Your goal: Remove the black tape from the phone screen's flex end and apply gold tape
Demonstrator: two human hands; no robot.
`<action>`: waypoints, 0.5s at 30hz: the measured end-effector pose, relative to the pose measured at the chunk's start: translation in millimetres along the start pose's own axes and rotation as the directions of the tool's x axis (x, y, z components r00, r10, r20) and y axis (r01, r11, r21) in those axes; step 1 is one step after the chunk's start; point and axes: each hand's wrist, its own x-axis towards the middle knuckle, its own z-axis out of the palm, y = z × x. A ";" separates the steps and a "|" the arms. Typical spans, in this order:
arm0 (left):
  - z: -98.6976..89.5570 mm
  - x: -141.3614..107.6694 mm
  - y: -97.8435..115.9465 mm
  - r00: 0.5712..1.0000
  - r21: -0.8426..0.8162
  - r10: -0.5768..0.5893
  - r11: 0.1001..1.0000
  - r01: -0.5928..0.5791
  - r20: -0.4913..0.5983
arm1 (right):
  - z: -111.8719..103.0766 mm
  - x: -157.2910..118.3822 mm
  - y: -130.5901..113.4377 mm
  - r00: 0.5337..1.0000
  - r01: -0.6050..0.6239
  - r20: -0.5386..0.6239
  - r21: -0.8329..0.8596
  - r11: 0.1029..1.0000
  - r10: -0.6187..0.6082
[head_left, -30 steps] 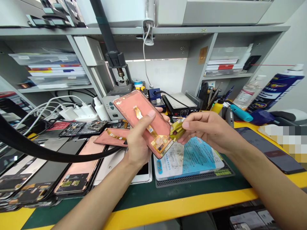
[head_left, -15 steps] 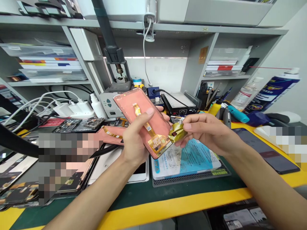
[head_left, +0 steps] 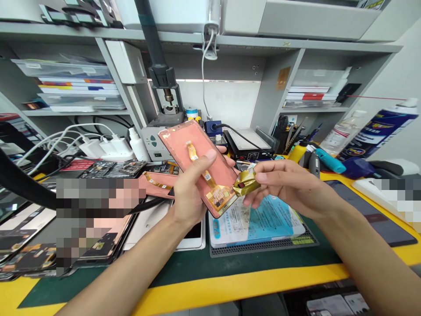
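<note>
A phone screen panel (head_left: 179, 138) with a copper-coloured back is held tilted above the bench by my left hand (head_left: 192, 188), thumb across its face. A gold flex cable (head_left: 208, 176) runs down the panel to a small circuit area (head_left: 219, 196) at its lower end. My right hand (head_left: 283, 182) pinches a crumpled piece of gold tape (head_left: 246, 183) between thumb and fingers. The tape touches the panel's lower right corner; whether it is stuck there I cannot tell. Beneath both hands lies a blue and white plastic package (head_left: 256, 224) on a dark perforated mat (head_left: 263, 249).
Stacked phone screens and parts (head_left: 29, 259) fill the left, beside a white tablet (head_left: 197, 237). A dark phone (head_left: 368, 210) lies at right. Behind stand a hot plate (head_left: 250, 142), a grey control box (head_left: 156, 142), a blue spray can (head_left: 378, 127) and a clear bottle (head_left: 344, 131).
The whole view has shifted slightly, so the scene sits a little further right. Both hands keep their grips on the panel and the tape, with hardly any change between them.
</note>
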 end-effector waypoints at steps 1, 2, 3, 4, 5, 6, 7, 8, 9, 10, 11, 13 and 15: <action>-0.2 -0.1 -0.4 1.000 0.010 0.008 1.000 -0.007 -0.001 | -0.2 0.5 0.2 1.000 -0.003 -0.001 0.004 1.000 0.003; -0.4 -0.2 -0.8 1.000 0.017 0.012 1.000 -0.012 -0.001 | -0.4 1.0 0.4 1.000 -0.007 0.000 0.011 1.000 0.007; -0.7 -0.4 -1.1 1.000 0.020 0.017 1.000 -0.017 -0.002 | -0.7 1.5 0.6 1.000 -0.012 0.005 0.021 1.000 0.012; -0.8 -0.5 -1.4 1.000 0.021 0.019 1.000 -0.019 -0.002 | -1.0 1.9 0.8 1.000 -0.018 0.010 0.033 0.999 0.018; -1.0 -0.5 -1.6 1.000 0.019 0.022 1.000 -0.021 -0.003 | -1.3 2.2 0.9 1.000 -0.023 0.016 0.044 0.999 0.022; -1.1 -0.6 -1.9 1.000 0.016 0.023 1.000 -0.023 -0.004 | -1.6 2.4 1.1 0.999 -0.028 0.024 0.054 0.998 0.026; -1.1 -0.7 -2.1 1.000 0.015 0.024 1.000 -0.024 -0.007 | -1.9 2.5 1.2 0.999 -0.031 0.032 0.066 0.997 0.029; -1.2 -0.7 -2.2 1.000 0.016 0.025 1.000 -0.025 -0.011 | -2.1 2.5 1.3 0.999 -0.033 0.037 0.077 0.996 0.030; -1.2 -0.7 -2.4 1.000 0.018 0.027 0.999 -0.027 -0.014 | -2.3 2.6 1.3 0.999 -0.034 0.040 0.088 0.996 0.030; -1.4 -0.7 -2.6 0.999 0.022 0.030 0.999 -0.029 -0.015 | -2.3 2.8 1.3 0.999 -0.036 0.041 0.097 0.995 0.032; -1.5 -0.7 -2.8 0.999 0.025 0.034 0.999 -0.033 -0.018 | -2.2 3.0 1.2 0.998 -0.041 0.042 0.105 0.994 0.036; -2.0 -0.7 -3.2 0.999 0.020 0.036 0.999 -0.036 -0.027 | -2.0 4.1 1.0 0.998 -0.057 0.038 0.121 0.991 0.053; -2.6 -0.7 -3.7 0.999 0.003 0.031 1.000 -0.031 -0.031 | -2.1 5.7 0.9 0.997 -0.076 0.032 0.140 0.987 0.072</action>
